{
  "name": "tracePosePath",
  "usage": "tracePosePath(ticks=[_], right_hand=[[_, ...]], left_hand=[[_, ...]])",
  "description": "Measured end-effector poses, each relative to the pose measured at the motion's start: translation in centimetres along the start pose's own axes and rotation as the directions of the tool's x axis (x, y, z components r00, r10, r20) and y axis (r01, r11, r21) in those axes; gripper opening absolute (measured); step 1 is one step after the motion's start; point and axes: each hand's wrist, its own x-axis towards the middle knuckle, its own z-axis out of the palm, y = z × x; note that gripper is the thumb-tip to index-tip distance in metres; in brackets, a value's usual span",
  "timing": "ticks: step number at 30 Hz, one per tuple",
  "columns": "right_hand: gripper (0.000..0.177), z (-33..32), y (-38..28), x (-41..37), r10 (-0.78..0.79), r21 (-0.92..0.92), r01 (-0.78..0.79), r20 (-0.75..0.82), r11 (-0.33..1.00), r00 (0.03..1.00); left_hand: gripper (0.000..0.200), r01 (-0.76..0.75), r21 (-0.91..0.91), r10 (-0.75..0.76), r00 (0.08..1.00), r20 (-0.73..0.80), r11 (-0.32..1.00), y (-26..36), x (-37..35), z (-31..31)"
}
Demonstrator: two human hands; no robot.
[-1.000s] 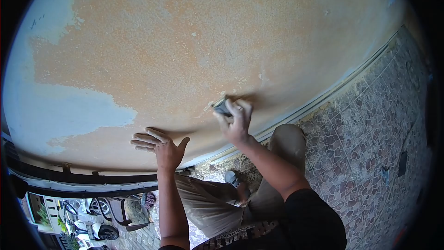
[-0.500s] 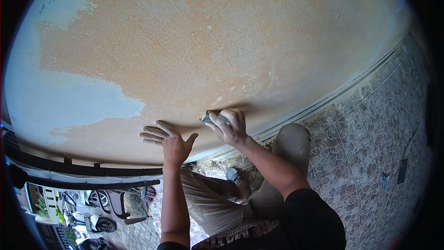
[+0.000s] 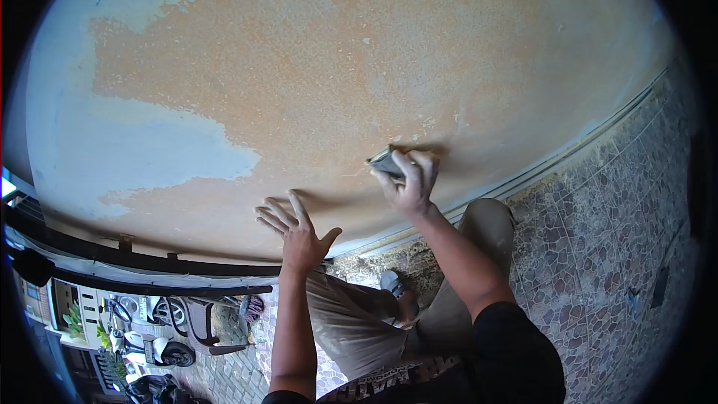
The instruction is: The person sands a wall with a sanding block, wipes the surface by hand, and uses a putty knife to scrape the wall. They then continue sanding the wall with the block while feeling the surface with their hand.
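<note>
A wall (image 3: 299, 90) with worn orange paint and pale patches fills most of the view. My right hand (image 3: 413, 179), its fingers dusted white, grips a small dark grey sanding block (image 3: 385, 161) against the wall. Part of the block is hidden behind the fingers. Farther left and lower, my left hand (image 3: 299, 236) has its fingers spread and its tips on or close to the wall surface; it holds nothing. A large pale blue-white patch (image 3: 172, 146) with ragged edges lies up and left of that hand.
Along the wall's foot runs a patterned tile floor (image 3: 568, 269), dusty near the base. My bent knee (image 3: 486, 228) is close to the wall. A dark railing (image 3: 149, 263), a brown chair (image 3: 203, 329) and motorcycles (image 3: 161, 350) are at lower left.
My right hand has moved up and to the right across the wall with the sanding block. The whole view has shifted a little; my left hand stays spread by the wall.
</note>
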Motion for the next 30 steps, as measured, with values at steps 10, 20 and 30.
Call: tracePosePath(ticks=[10, 20, 30], right_hand=[[0.047, -1.9, -5.8, 0.8, 0.35, 0.511, -0.488, 0.347, 0.708, 0.87], [0.042, -2.1, -4.7, 0.2, -0.231, -0.17, -0.74, 0.973, -0.651, -0.02], [0.046, -2.1, -5.3, 0.2, -0.337, -0.22, -0.828, 0.941, -0.516, -0.039]], left_hand=[[0.113, -0.059, -0.487, 0.028, 0.997, -0.072, 0.872, 4.5, -2.8, -1.6], [0.081, 0.03, -0.992, -0.163, 0.987, 0.011, 0.119, 5.1, -4.8, -3.7], [0.032, 0.074, -0.988, -0.358, 0.934, 0.022, 0.133, 5.6, -5.3, -4.0]])
